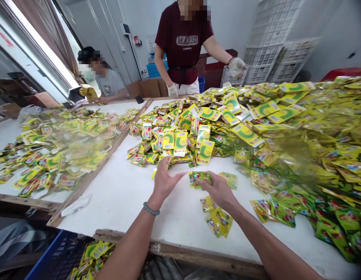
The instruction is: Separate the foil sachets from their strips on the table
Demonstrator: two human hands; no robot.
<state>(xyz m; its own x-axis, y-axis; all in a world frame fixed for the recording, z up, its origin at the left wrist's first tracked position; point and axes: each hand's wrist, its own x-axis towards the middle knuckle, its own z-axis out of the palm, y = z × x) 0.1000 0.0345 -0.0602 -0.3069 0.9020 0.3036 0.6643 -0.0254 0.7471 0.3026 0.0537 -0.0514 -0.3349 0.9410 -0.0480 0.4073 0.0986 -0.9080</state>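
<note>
My right hand [221, 189] pinches green packets [194, 179] just below the centre of the frame. My left hand [163, 182] is apart from it, thumb and fingers spread, near the yellow boxes [180, 144] — whether it touches one, I can't tell. Yellow packets [219, 221] lie lower centre on the white table [110, 206].

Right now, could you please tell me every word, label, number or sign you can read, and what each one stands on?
"MARIS": on the dark red shirt at the back.
Smaller line under it: too blurred to read.
Yellow barcoded boxes: print too small to read.
Packets in the right hand: print too blurred to read.
Red tag at the back, red mark at far left: unreadable.
</note>
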